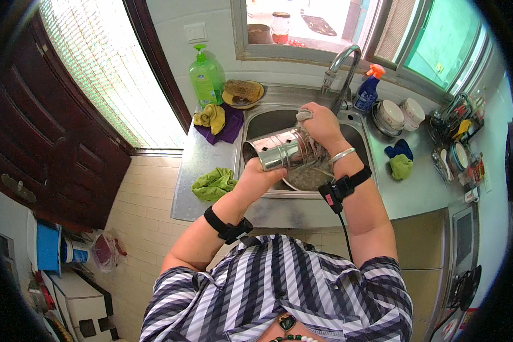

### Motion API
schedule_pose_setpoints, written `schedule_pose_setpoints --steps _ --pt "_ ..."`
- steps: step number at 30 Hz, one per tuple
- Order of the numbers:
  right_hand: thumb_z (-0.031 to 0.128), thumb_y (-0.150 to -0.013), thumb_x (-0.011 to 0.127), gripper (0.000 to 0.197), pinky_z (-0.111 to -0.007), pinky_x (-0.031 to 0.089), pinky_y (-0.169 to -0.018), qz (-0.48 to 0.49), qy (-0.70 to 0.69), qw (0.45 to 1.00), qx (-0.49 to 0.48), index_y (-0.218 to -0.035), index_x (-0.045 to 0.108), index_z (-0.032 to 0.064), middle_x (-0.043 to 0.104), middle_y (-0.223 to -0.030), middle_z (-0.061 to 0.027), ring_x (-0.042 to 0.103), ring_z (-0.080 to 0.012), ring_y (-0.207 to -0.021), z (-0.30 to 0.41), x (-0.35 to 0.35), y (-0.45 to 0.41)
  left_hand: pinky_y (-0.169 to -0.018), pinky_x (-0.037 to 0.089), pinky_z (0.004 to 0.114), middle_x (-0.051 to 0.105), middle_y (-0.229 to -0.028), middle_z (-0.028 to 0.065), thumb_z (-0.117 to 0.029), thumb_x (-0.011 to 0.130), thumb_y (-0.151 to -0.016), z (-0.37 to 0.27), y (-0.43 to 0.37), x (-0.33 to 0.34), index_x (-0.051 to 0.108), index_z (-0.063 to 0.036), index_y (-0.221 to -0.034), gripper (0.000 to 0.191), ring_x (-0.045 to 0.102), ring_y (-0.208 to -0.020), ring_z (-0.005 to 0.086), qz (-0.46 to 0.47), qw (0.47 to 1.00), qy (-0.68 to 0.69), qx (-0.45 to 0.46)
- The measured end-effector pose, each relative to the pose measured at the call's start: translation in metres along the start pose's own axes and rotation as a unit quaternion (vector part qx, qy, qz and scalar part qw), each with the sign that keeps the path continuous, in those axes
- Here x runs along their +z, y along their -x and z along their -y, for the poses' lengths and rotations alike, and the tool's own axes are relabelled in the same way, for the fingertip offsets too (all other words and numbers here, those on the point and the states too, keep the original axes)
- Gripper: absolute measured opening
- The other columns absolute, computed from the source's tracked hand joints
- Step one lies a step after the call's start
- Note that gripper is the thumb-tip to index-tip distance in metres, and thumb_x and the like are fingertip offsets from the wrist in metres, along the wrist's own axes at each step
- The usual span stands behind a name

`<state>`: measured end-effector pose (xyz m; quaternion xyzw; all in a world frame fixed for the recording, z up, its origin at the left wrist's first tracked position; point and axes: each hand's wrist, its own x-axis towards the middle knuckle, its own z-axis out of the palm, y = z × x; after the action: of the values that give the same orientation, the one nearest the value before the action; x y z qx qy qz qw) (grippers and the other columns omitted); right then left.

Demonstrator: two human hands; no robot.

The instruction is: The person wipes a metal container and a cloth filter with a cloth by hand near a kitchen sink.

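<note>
Over the steel sink [256,122] I hold a shiny metal canister [278,148], tilted on its side with its dark open end to the left. My left hand [260,174] grips it from below near that opening. A wet greyish cloth [318,147] is bunched in my right hand [322,124] and presses against the canister's other end. Below, a basin [305,178] with cloudy water sits in the sink. The chrome faucet [348,60] rises behind my right hand; I cannot tell whether water runs from it.
Left of the sink are a green pump bottle [205,77], a bowl with a brown scrubber [243,89], a yellow cloth [210,119] on a purple cloth [231,126], and a green cloth [213,184]. On the right stand a blue spray bottle [367,89], stacked bowls [391,114] and small cloths [401,166].
</note>
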<state>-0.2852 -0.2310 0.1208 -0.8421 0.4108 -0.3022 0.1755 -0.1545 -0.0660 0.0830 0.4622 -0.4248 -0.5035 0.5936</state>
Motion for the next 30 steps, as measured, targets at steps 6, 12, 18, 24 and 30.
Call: schedule_pose_setpoints --steps 6,12,18,24,30 --pt "0.011 -0.073 0.056 0.026 -0.035 0.046 -0.071 -0.121 -0.068 0.988 -0.073 -0.098 0.058 0.0061 0.062 -0.087 -0.0156 0.059 -0.0328 -0.082 0.016 0.0 0.017 -0.074 0.046 0.029 0.062 -0.094 0.0069 -0.002 0.059 -0.074 -0.014 -0.005 -0.003 0.058 0.003 -0.102 0.029 0.058 -0.08 0.0161 -0.068 0.979 0.193 0.005" --pt "0.004 -0.075 0.058 0.032 -0.031 0.046 -0.076 -0.259 -0.08 0.952 -0.145 -0.107 0.053 0.0026 0.06 -0.099 -0.0158 0.06 -0.0296 -0.089 0.009 0.015 0.038 -0.079 0.05 0.04 0.06 -0.098 0.0164 -0.006 0.054 -0.075 -0.021 -0.011 -0.007 0.051 0.0071 -0.106 0.034 0.061 -0.086 0.0271 -0.078 0.945 0.314 -0.044" --pt "0.011 -0.081 0.059 0.029 -0.03 0.046 -0.075 -0.265 -0.171 0.94 -0.128 -0.108 0.051 0.0021 0.059 -0.097 -0.016 0.059 -0.0277 -0.086 -0.003 0.03 0.062 -0.078 0.05 0.04 0.059 -0.098 0.018 -0.004 0.052 -0.077 -0.042 -0.011 -0.009 0.051 0.0109 -0.102 0.03 0.061 -0.085 0.028 -0.08 0.9 0.421 -0.078" --pt "0.015 -0.082 0.059 0.019 -0.031 0.045 -0.064 -0.278 -0.143 0.948 -0.061 -0.094 0.054 0.0004 0.059 -0.081 -0.0157 0.058 -0.0257 -0.071 0.008 0.029 0.053 -0.081 0.049 0.038 0.058 -0.101 0.0167 -0.01 0.054 -0.078 -0.035 -0.017 -0.013 0.05 0.0068 -0.106 0.033 0.059 -0.09 0.0268 -0.102 0.953 0.285 -0.023" --pt "0.019 -0.079 0.062 0.02 -0.032 0.043 -0.057 -0.257 -0.123 0.958 0.01 -0.079 0.057 -0.0001 0.057 -0.067 -0.0158 0.055 -0.0299 -0.061 0.006 0.024 0.035 -0.076 0.045 0.028 0.058 -0.098 0.0071 -0.002 0.06 -0.072 -0.021 -0.003 0.01 0.051 0.0025 -0.109 0.039 0.055 -0.086 0.0149 -0.036 0.994 0.076 0.073"
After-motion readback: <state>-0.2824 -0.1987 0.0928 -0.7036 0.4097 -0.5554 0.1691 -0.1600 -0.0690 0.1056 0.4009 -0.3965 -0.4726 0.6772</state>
